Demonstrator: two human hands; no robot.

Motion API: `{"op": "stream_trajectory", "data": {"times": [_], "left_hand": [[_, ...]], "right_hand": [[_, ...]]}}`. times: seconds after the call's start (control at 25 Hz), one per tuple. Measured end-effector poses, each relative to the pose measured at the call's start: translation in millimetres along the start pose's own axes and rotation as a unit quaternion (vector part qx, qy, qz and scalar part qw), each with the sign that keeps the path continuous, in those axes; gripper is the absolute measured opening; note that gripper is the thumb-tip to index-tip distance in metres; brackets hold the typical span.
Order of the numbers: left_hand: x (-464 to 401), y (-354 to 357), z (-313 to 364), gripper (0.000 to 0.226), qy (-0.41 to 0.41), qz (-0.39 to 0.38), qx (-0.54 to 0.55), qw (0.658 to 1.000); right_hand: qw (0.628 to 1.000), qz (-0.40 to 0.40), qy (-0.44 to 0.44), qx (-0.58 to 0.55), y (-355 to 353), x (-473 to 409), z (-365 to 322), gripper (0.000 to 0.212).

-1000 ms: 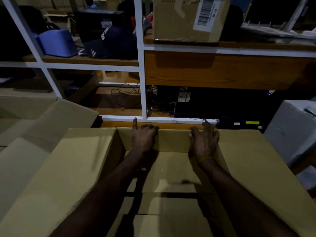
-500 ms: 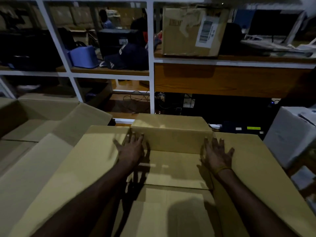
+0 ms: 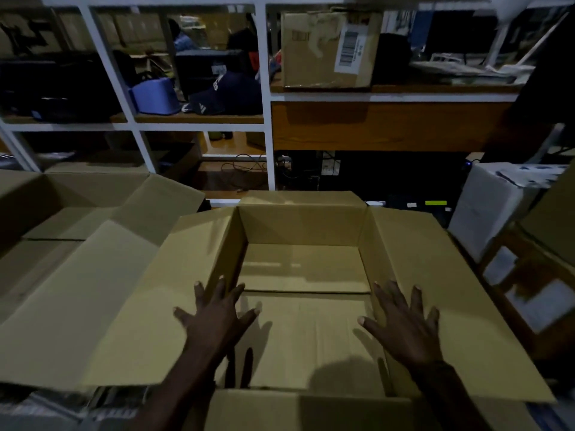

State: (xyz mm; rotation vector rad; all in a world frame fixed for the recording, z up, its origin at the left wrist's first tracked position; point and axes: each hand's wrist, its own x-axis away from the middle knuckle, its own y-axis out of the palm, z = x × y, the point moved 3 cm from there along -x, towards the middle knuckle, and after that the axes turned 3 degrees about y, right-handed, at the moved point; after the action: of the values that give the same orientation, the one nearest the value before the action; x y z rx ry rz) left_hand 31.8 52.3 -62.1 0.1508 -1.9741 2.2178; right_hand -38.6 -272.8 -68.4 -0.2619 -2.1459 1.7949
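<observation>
Open cardboard box point(image 3: 305, 231) ahead, flaps splayed; left hand point(image 3: 214, 318), right hand point(image 3: 407, 325) fingers spread, grasping nothing; second open box point(image 3: 77, 219) left; white box point(image 3: 485, 206) right; shelving point(image 3: 269, 98) behind.

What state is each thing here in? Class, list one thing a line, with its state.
Cardboard box: open, all four flaps folded outward, nothing inside.
Left hand: open, fingers spread, at the box's left wall.
Right hand: open, fingers spread, at its right wall.
Second box, left: open, flaps spread.
Labelled box on shelf: shut.

the box point(image 3: 305, 225) is matt, smooth brown cardboard
</observation>
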Motion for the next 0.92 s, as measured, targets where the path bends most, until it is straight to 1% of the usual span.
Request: {"op": "stream_trajectory", "data": {"times": [0.2,0.4,0.52,0.6,0.68,0.8,0.92], "left_hand": [[49,11,-4,0.065,0.041,0.038,-0.004,0.998],[104,17,-32,0.057,0.051,0.084,0.066,0.993],[130,24,-43,0.067,0.048,0.067,0.092,0.992],[144,31,-48,0.073,0.054,0.048,0.084,0.994],[153,31,-50,0.078,0.047,0.047,0.082,0.994],[155,25,-50,0.077,0.031,0.059,0.105,0.992],[150,32,-48,0.074,0.046,0.058,0.133,0.988]], "right_hand": [[0.998,0.027,0.047,-0.036,11,56,-9,0.077],[0.983,0.083,0.092,-0.135,19,122,-14,0.065],[0.979,0.085,0.088,-0.164,24,155,-10,0.056],[0.979,0.07,0.07,-0.178,26,169,-10,0.058],[0.979,0.069,0.07,-0.181,26,176,-14,0.062],[0.979,0.084,0.088,-0.162,23,175,-22,0.062],[0.976,0.091,0.09,-0.175,25,172,-20,0.058]]}}
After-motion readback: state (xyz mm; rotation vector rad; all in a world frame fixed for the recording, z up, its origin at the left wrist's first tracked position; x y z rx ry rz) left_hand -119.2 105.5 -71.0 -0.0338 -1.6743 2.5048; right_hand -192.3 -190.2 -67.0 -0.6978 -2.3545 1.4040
